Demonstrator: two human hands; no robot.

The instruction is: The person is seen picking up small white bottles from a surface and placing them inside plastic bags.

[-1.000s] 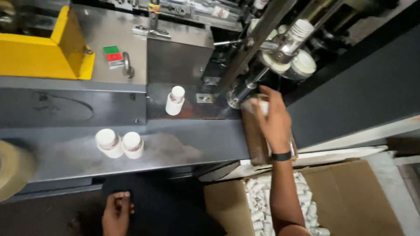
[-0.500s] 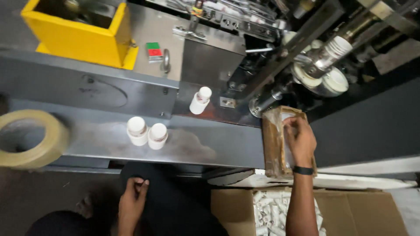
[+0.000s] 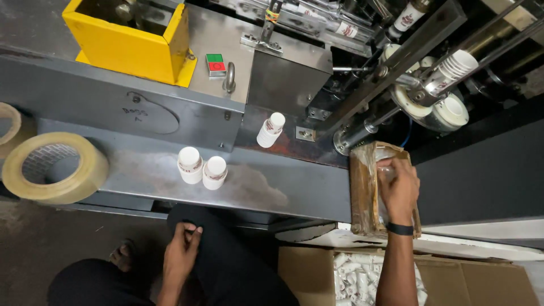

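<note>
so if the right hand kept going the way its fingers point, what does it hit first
Probably the clear plastic wrap over the brown tray that the right hand already rests in. Beyond that lies the tray's far wall, then the machine's cup rollers, though depth is hard to judge.

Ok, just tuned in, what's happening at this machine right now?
A person sits at a cup-making machine. The right hand is pressed into a brown tray wrapped in clear plastic at the end of the machine's chute, where a stack of white paper cups sits above. The left hand rests on the lap, holding nothing visible. Two cup stacks stand on the metal ledge, a third just behind. A cardboard box of cups sits below, and a tape roll lies at left.
</note>
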